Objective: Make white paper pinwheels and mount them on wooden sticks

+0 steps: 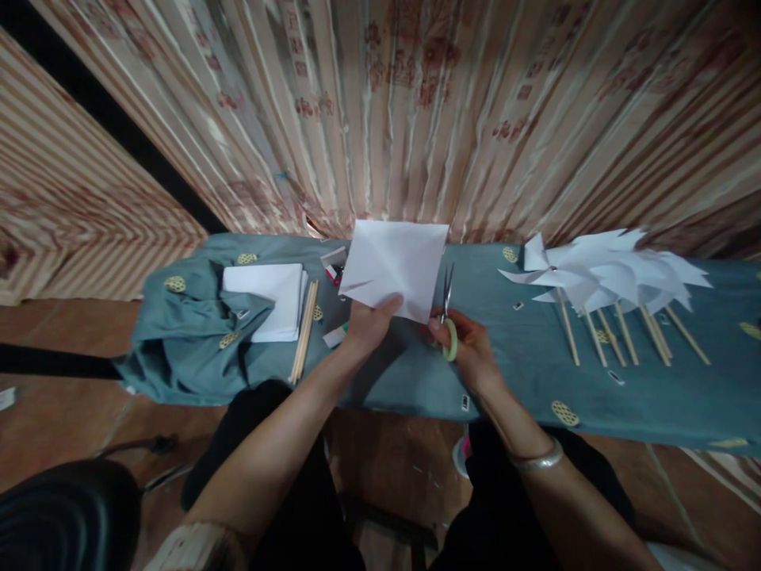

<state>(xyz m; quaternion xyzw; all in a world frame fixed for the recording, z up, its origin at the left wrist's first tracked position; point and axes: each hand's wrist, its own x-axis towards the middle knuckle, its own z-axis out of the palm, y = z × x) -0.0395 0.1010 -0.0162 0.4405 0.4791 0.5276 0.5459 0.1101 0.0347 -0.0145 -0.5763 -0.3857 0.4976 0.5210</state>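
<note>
A white square sheet of paper with crease lines and a slit near its lower left corner is held up over the table. My left hand grips its lower edge, thumb on top and the other fingers hidden behind. In my right hand is a pair of scissors with pale green handles, its blades pointing up beside the paper's right edge. The blades look slightly apart and do not touch the sheet. The fingertips of my right hand are close to the paper's lower right corner; whether they touch it I cannot tell.
A stack of white paper and several wooden sticks lie on the left of the cloth-covered table. Small boxes are behind my left hand. Finished paper pinwheels on sticks overlap at the right. A curtain hangs behind.
</note>
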